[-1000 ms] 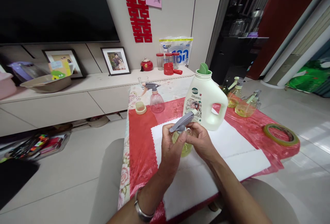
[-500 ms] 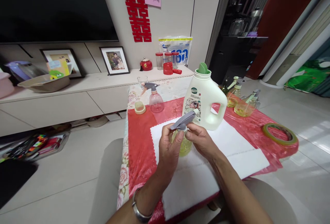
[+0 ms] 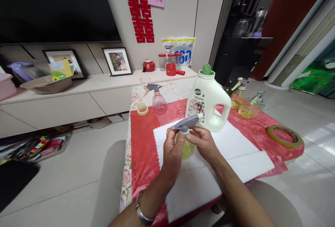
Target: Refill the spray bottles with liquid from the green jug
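Observation:
Both hands hold a small spray bottle point(image 3: 187, 147) of yellow-green liquid above the white cloth point(image 3: 209, 171). My left hand point(image 3: 171, 153) is wrapped round the bottle's body. The fingers of my right hand point(image 3: 202, 143) pinch the neck just under the grey trigger head point(image 3: 186, 123), which points to the right. A big white detergent jug point(image 3: 209, 99) with an open green cap stands right behind the bottle.
On the red table cover point(image 3: 141, 140) stand a clear spray bottle point(image 3: 158, 99), a small cap point(image 3: 142, 108), two more filled spray bottles point(image 3: 246, 103) at the right and a tape roll point(image 3: 284, 136). A low cabinet point(image 3: 78, 94) runs along the wall.
The trigger head has turned a little and now sits flatter. My hands and the bottle stay in about the same place.

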The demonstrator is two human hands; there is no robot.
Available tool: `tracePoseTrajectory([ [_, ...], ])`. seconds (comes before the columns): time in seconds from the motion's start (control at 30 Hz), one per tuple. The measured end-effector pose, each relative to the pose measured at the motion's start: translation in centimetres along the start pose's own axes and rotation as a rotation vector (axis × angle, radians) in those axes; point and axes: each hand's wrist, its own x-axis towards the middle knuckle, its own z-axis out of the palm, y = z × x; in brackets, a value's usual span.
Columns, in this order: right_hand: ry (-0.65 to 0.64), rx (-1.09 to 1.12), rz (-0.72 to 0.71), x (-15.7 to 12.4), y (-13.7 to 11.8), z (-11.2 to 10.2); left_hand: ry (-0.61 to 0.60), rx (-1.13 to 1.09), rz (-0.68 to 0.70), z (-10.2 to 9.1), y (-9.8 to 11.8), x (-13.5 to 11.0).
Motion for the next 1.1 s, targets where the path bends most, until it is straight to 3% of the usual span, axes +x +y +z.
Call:
tracePoseTrajectory([
  [0.27, -0.003, -0.093, 0.041, 0.1, 0.0, -0.3, -0.011, 0.086, 0.024, -0.2, 0.1, 0.0],
  [0.47, -0.194, -0.236, 0.132, 0.0, -1.6, -1.6, 0.07, 0.265, -0.031, -1.1, -1.3, -0.2],
  [0.63, -0.275, -0.357, 0.192, -0.5, -1.9, -1.7, 0.062, 0.258, -0.114, -1.6, -1.8, -0.3],
  [0.87, -0.117, -0.453, 0.143, -1.4, -1.6, -0.8, 0.082, 0.169, -0.123, -2.3, -2.4, -0.2],
  [1.0, -0.038, -0.399, 0.093, -3.2, -4.4, -1.3, 0.085, 0.154, -0.121, -2.5, -3.2, 0.0],
  [1.1, 0.126, -0.385, 0.078, -5.4, -7.3, -3.1, 0.076, 0.178, -0.172, -2.2, -3.3, 0.0],
])
